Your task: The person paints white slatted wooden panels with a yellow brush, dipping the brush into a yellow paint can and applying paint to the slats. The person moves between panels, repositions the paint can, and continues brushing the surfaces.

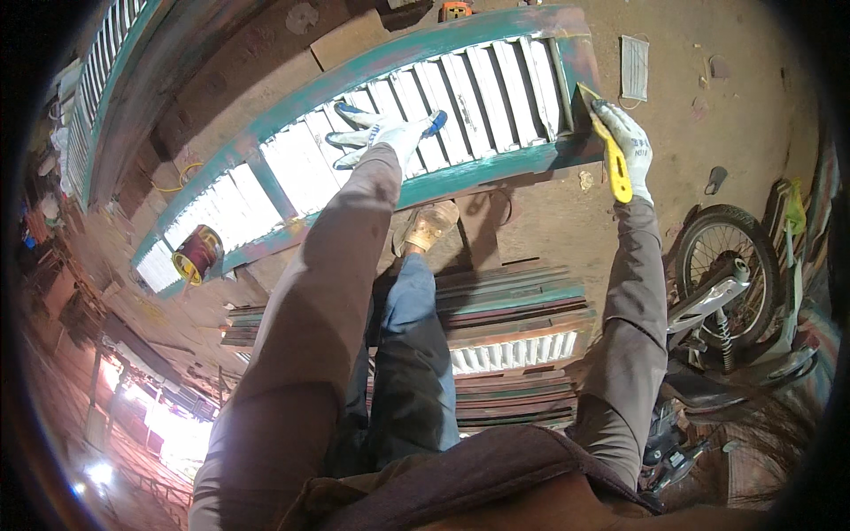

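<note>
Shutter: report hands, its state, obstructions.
Left hand open over slats. Right hand gripping yellow tool at wide end. Shutter lying down, frame patchy teal and brown. Can on narrow end, possibly obstructing.

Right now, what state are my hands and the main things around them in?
Left hand: open, spread over the white slats.
Right hand: closed around the yellow scraper.
Scraper: gripped, blade at the shutter's right end.
Shutter: lying flat, green frame patchy with brown.
Can: on the shutter; upright or tipped, unclear.
Face mask: flat on the ground.
</note>
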Tool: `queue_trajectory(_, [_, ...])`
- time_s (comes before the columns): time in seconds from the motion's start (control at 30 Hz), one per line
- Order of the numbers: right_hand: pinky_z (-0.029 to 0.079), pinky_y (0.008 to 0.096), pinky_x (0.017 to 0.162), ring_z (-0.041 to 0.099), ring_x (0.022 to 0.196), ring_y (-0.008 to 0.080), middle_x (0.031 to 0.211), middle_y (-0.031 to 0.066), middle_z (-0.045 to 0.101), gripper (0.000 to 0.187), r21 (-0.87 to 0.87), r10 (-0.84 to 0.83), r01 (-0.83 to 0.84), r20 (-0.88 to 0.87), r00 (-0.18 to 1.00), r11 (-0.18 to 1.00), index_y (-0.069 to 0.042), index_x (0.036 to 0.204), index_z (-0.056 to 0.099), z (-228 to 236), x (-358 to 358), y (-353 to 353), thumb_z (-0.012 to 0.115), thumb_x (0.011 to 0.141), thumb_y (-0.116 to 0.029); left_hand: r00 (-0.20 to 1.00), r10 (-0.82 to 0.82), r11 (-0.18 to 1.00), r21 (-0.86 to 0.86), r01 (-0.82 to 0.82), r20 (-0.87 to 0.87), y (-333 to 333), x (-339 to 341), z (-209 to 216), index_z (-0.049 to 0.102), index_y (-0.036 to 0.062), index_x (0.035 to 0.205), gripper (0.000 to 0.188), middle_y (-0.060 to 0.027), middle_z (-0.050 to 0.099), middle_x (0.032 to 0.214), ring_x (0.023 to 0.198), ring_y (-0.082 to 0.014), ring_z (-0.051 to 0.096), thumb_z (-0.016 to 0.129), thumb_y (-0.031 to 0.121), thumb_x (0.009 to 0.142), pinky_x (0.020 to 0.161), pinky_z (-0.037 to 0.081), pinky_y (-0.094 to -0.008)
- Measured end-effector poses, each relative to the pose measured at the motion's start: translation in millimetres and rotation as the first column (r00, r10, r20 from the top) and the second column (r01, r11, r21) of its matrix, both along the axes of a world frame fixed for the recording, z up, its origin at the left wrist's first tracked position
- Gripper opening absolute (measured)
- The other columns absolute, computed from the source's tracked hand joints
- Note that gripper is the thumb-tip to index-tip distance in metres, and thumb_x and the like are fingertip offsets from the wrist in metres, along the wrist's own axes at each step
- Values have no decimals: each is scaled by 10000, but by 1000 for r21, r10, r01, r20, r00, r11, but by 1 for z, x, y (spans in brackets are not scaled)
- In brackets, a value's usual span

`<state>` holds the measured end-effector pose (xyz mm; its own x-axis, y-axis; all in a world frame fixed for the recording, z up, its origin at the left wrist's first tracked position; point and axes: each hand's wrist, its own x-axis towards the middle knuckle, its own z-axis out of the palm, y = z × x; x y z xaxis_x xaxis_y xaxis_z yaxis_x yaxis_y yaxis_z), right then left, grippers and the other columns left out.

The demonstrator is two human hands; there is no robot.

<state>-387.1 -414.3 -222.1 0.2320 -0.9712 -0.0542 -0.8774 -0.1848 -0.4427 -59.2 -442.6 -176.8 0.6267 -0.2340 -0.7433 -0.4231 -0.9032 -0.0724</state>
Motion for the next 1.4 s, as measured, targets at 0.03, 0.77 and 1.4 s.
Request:
queue_trajectory(0.03, [457, 341, 934, 607, 1077, 251, 1136, 82, 658, 329, 38, -15, 16, -25, 1000, 999, -137, 1129, 672, 2, 4, 8, 600, 809, -160, 999, -14, 1000, 25, 15, -30, 2, 11, -9, -261, 37, 1430, 1527, -356, -147, 1487, 1374, -559, -6, 843, 601, 538, 1082, 121, -653])
queue_trajectory(0.77, [463, 337, 926, 579, 1024, 199, 1195, 134, 601, 378, 655, -924, 674, 103, 367, 341, 26, 1248, 543, 91, 377, 282, 571, 955, -211, 820, -294, 751, -650, -120, -491, 161, 167, 26, 350, 100, 1402, 783, -239, 250, 1465, 1384, -385, 231, 763, 317, 772, 1123, 245, -489])
queue_trajectory(1.4, [523, 367, 718, 636, 951, 265, 1117, 141, 606, 455, -125, -278, 253, -266, 923, 959, -61, 1256, 508, -7, 637, 104, 618, 821, -132, 958, -260, 506, -862, 29, -121, 158, 616, 169, 637, 23, 1099, 262, -53, 646, 988, 907, -101, 598, 636, 204, 909, 788, 488, -280])
